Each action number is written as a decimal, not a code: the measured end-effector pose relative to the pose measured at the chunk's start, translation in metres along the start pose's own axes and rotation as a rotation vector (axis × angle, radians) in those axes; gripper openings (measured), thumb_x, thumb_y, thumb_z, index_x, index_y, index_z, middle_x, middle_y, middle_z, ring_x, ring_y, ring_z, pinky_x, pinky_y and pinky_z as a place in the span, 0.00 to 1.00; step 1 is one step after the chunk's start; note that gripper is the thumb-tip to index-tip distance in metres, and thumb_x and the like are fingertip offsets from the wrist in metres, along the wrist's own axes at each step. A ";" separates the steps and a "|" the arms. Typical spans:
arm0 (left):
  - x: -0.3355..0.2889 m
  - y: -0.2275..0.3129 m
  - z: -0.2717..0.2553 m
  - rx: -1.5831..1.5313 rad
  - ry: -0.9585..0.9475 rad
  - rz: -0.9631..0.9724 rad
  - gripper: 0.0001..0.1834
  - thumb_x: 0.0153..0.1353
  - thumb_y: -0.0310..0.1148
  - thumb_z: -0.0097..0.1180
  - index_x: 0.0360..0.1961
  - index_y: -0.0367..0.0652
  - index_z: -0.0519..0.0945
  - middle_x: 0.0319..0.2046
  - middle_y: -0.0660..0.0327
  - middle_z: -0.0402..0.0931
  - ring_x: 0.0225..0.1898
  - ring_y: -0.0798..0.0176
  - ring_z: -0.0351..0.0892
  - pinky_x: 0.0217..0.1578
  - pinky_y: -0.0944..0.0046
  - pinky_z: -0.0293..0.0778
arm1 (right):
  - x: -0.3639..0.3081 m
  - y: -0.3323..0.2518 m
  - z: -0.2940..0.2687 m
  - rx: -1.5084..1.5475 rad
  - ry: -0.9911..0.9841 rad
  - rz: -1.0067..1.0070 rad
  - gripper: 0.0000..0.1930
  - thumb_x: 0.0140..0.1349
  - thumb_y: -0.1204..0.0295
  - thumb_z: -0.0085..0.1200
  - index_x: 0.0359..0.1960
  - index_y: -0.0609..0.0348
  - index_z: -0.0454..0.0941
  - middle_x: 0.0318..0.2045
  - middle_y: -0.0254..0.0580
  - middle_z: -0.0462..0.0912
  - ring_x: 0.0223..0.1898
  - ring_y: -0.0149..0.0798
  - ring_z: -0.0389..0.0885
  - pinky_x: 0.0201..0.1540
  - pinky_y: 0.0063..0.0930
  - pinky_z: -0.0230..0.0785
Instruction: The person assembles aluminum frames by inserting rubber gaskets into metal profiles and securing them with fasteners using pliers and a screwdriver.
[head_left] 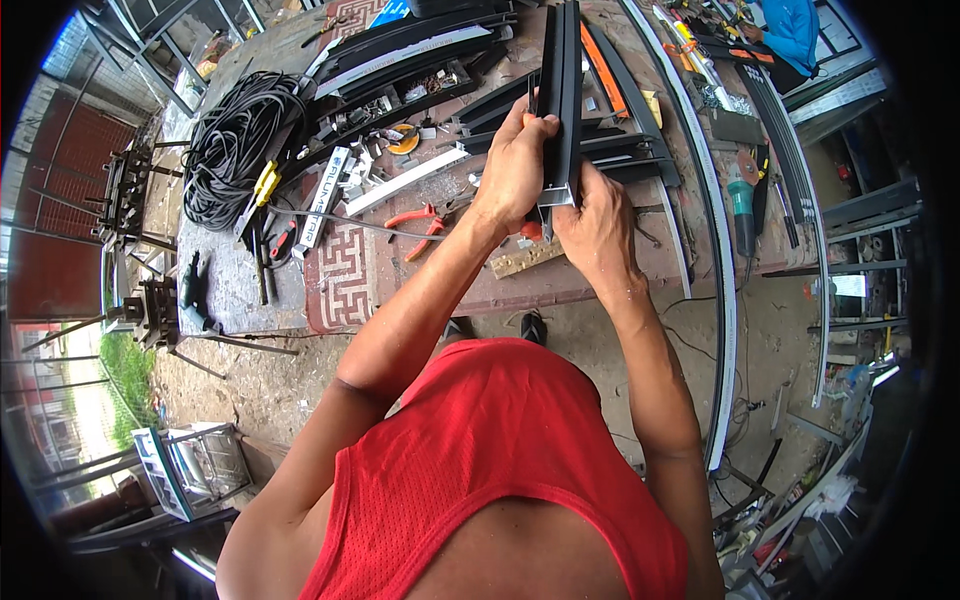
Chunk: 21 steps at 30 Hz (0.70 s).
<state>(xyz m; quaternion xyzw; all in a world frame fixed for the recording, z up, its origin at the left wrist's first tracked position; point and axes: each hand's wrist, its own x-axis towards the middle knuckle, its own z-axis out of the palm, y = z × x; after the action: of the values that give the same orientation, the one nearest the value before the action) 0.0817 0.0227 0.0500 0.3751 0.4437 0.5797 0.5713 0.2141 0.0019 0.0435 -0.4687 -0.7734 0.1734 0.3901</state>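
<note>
A long black metal profile with a bare silvery cut end points away from me over the workbench. My left hand grips its left side, thumb and fingers closed; a thin dark piece stands up by the fingertips, too small to name. Around the near end, on the right side, my right hand is closed, its fingertips partly hidden beneath the profile. Orange-handled pliers lie left of my left forearm. Below the profile's end rests a pale wooden strip, with a small red-orange object partly hidden beside it.
A coil of black rubber strip lies on the bench's left, near a power drill. Trays of small fittings stand farther back. Long profiles overhang the right edge, beside a green angle grinder. A person in blue works at far right.
</note>
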 end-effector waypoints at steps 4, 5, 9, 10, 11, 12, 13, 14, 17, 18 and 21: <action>0.001 -0.004 -0.001 0.008 -0.001 0.032 0.25 0.69 0.35 0.46 0.67 0.44 0.71 0.38 0.64 0.76 0.36 0.71 0.70 0.42 0.71 0.69 | 0.002 -0.006 0.001 0.069 -0.004 0.068 0.09 0.63 0.75 0.53 0.41 0.67 0.76 0.29 0.61 0.82 0.35 0.66 0.82 0.38 0.50 0.72; 0.001 -0.004 0.000 -0.007 0.009 0.040 0.25 0.69 0.35 0.46 0.67 0.44 0.71 0.39 0.63 0.76 0.37 0.70 0.71 0.43 0.71 0.70 | 0.003 -0.007 0.000 0.067 0.000 0.072 0.09 0.63 0.75 0.54 0.42 0.67 0.76 0.29 0.61 0.82 0.35 0.66 0.82 0.38 0.49 0.73; 0.000 -0.006 -0.002 0.022 0.032 0.051 0.26 0.69 0.35 0.46 0.68 0.44 0.70 0.40 0.62 0.77 0.38 0.70 0.71 0.44 0.70 0.70 | 0.005 -0.006 0.002 0.076 -0.012 0.086 0.10 0.64 0.75 0.54 0.44 0.66 0.77 0.30 0.62 0.82 0.35 0.66 0.82 0.38 0.49 0.73; 0.001 -0.006 -0.002 0.011 0.033 0.057 0.26 0.69 0.35 0.46 0.68 0.44 0.70 0.40 0.61 0.77 0.38 0.69 0.72 0.44 0.70 0.70 | 0.005 -0.005 0.004 0.073 -0.010 0.087 0.10 0.64 0.75 0.54 0.44 0.66 0.77 0.30 0.62 0.82 0.35 0.66 0.82 0.38 0.49 0.73; 0.001 -0.006 -0.002 0.001 0.035 0.062 0.27 0.69 0.35 0.46 0.68 0.43 0.69 0.41 0.61 0.77 0.39 0.69 0.72 0.44 0.70 0.70 | 0.005 -0.004 0.006 0.057 0.009 0.074 0.09 0.64 0.75 0.54 0.43 0.67 0.77 0.30 0.62 0.82 0.35 0.66 0.82 0.38 0.48 0.73; 0.002 -0.006 -0.002 0.000 0.032 0.062 0.27 0.69 0.35 0.46 0.68 0.43 0.69 0.41 0.61 0.77 0.39 0.69 0.72 0.44 0.70 0.70 | 0.005 -0.003 0.008 0.040 0.029 0.060 0.09 0.64 0.75 0.55 0.43 0.67 0.77 0.30 0.62 0.82 0.35 0.66 0.82 0.38 0.48 0.73; 0.000 -0.005 -0.001 -0.040 0.037 0.042 0.23 0.70 0.35 0.47 0.64 0.44 0.72 0.38 0.65 0.75 0.38 0.72 0.71 0.42 0.72 0.69 | 0.006 -0.003 0.009 0.040 0.030 0.059 0.09 0.64 0.75 0.55 0.43 0.67 0.77 0.30 0.62 0.82 0.35 0.66 0.82 0.38 0.48 0.73; -0.001 -0.004 -0.001 -0.081 0.041 0.024 0.19 0.70 0.35 0.49 0.60 0.45 0.75 0.36 0.69 0.72 0.37 0.75 0.69 0.40 0.73 0.68 | 0.006 -0.004 0.009 0.069 0.015 0.076 0.10 0.64 0.74 0.55 0.43 0.67 0.76 0.30 0.63 0.81 0.35 0.67 0.81 0.37 0.48 0.73; -0.004 -0.007 -0.003 -0.014 0.022 0.083 0.19 0.70 0.35 0.49 0.60 0.45 0.74 0.39 0.69 0.73 0.39 0.75 0.68 0.43 0.73 0.67 | 0.002 0.003 0.005 0.065 -0.028 0.021 0.10 0.66 0.71 0.55 0.44 0.65 0.77 0.31 0.60 0.83 0.35 0.63 0.83 0.37 0.45 0.74; -0.010 -0.011 -0.005 0.061 0.017 0.112 0.21 0.70 0.34 0.48 0.63 0.44 0.72 0.40 0.69 0.73 0.40 0.74 0.67 0.45 0.73 0.66 | 0.001 0.011 0.003 0.029 -0.062 -0.043 0.11 0.69 0.69 0.54 0.45 0.63 0.77 0.33 0.56 0.84 0.36 0.58 0.85 0.38 0.42 0.74; -0.029 -0.038 -0.012 0.402 0.006 0.438 0.35 0.63 0.31 0.54 0.73 0.42 0.64 0.45 0.63 0.76 0.45 0.74 0.73 0.45 0.68 0.71 | 0.007 0.056 -0.008 0.559 -0.013 0.402 0.15 0.75 0.59 0.47 0.48 0.59 0.77 0.39 0.45 0.86 0.40 0.45 0.86 0.42 0.33 0.74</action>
<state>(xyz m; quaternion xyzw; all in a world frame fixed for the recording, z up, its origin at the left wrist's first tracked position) 0.0847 -0.0089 0.0123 0.5658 0.4600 0.5908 0.3453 0.2508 0.0353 0.0165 -0.4855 -0.5907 0.4549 0.4566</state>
